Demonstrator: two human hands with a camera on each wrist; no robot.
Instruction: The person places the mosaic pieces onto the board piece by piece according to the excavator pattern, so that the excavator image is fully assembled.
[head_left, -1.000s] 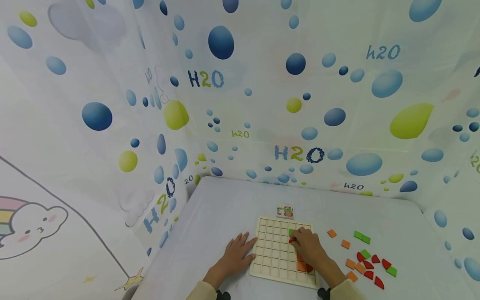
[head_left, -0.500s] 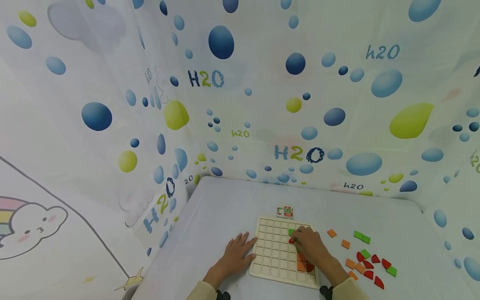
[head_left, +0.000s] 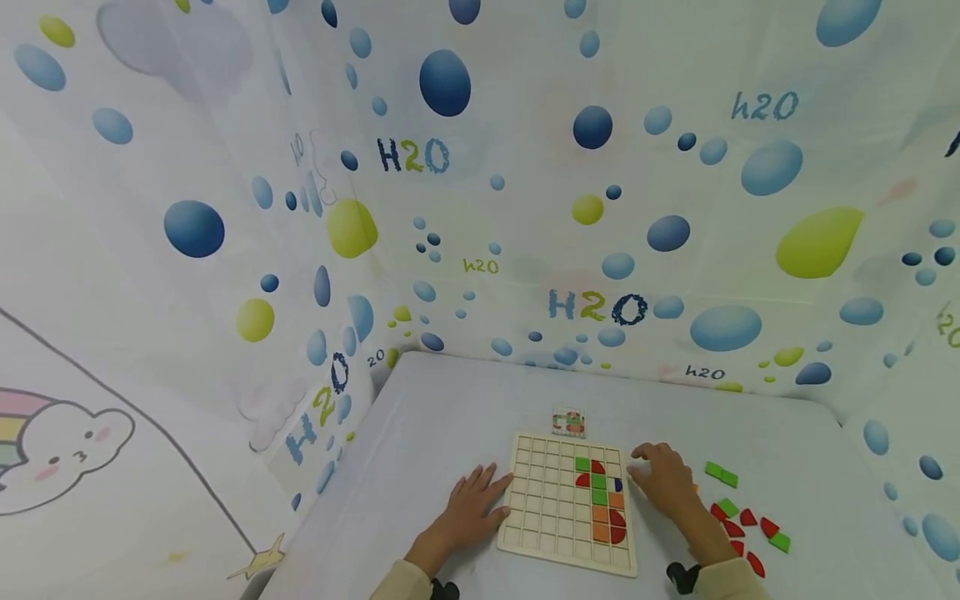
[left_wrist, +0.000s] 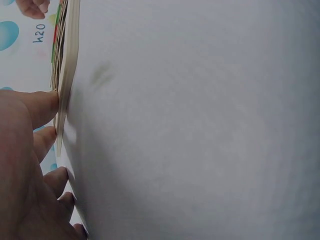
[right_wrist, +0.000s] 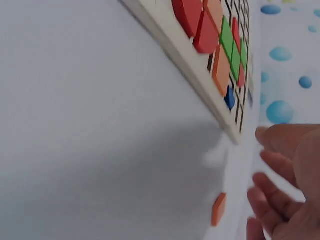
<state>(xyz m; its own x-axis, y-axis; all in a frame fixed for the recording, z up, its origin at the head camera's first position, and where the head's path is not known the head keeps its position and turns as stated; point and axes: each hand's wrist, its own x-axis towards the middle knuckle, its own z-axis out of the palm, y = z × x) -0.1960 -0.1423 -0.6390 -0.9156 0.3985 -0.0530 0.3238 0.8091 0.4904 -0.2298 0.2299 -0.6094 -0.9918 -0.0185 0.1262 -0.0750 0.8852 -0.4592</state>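
A wooden grid board (head_left: 543, 502) lies on the table, with green squares (head_left: 598, 482), orange squares (head_left: 601, 532), red quarter-round pieces (head_left: 583, 481) and a small blue piece (head_left: 618, 484) in its right-hand cells. My left hand (head_left: 474, 506) rests flat with fingers spread, thumb and fingertip touching the board's left edge. Just off the right edge hovers my right hand (head_left: 666, 483), its fingers loosely bent with nothing held. In the right wrist view, an orange tile (right_wrist: 218, 210) lies on the table close to those fingers; the hand covers it in the head view.
A small pattern card (head_left: 569, 422) lies behind the board. Loose green tiles (head_left: 722, 474) and red quarter-round pieces (head_left: 769, 527) are scattered to the right, partly behind the right forearm. Printed curtains (head_left: 525, 250) enclose the table's back and sides.
My right hand has left the red piece in the grid and moved right, off the board, uncovering the tiles there. The left hand has stayed at the board's edge.
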